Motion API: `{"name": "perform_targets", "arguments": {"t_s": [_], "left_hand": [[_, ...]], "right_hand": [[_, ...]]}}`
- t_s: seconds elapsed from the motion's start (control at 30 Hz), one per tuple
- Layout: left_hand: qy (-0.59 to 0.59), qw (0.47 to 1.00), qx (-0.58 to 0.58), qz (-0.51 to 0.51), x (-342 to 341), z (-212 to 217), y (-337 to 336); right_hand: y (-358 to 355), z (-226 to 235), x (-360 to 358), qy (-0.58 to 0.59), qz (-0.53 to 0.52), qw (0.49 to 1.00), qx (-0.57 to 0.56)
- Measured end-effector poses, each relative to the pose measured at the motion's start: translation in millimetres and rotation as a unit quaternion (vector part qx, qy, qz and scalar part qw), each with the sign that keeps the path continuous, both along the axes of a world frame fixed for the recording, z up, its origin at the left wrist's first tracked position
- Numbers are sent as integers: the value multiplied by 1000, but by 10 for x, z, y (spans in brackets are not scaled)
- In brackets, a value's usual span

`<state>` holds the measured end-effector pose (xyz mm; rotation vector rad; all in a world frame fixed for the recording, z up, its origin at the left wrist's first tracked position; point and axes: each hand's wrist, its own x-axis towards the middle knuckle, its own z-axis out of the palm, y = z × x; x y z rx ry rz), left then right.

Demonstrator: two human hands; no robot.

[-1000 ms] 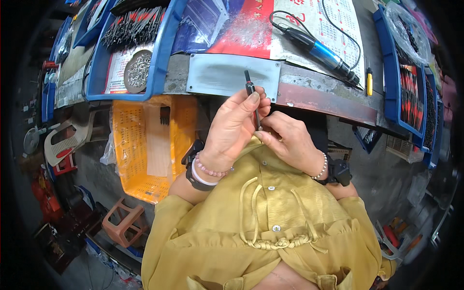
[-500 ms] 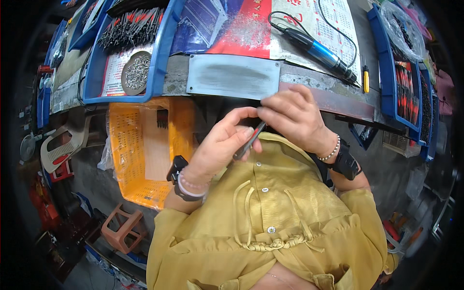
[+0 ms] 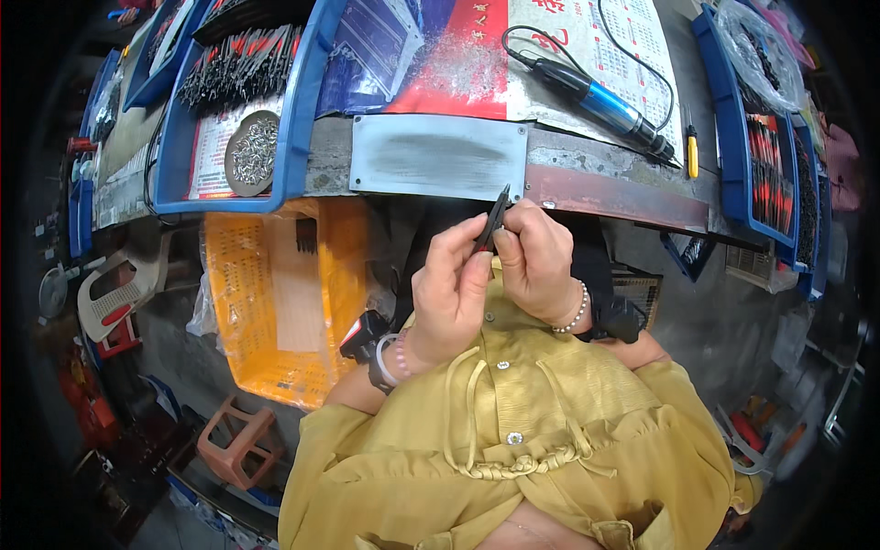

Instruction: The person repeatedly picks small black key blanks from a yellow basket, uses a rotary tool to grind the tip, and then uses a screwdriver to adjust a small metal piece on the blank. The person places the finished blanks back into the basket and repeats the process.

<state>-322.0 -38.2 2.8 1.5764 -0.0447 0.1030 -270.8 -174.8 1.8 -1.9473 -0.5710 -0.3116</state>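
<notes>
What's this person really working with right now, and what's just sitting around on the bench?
In hand:
- small dark pointed tool, pinched between left hand and right hand

Lying about:
- grey metal plate
- blue corded power tool
- round dish of small metal parts
- orange crate
- yellow-handled screwdriver

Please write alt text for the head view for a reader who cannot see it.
Both hands, left hand and right hand, pinch a small dark, red-handled tool in front of a grey metal plate at the workbench edge; an orange crate sits below.
</notes>
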Motion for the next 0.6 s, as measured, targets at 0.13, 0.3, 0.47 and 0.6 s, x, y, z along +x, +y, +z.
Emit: {"name": "perform_targets", "arguments": {"t_s": [0.13, 0.3, 0.47, 0.6], "left_hand": [[-6, 1000, 13, 27, -12, -112, -86], [56, 988, -136, 41, -49, -177, -128], [60, 980, -189, 36, -11, -184, -130], [146, 915, -373, -45, -21, -119, 18]], "right_hand": [[-19, 85, 19, 166, 18, 986, 17], [-12, 58, 39, 48, -7, 999, -15], [10, 20, 27, 230, 30, 971, 63], [21, 39, 52, 333, 51, 919, 207]]}}
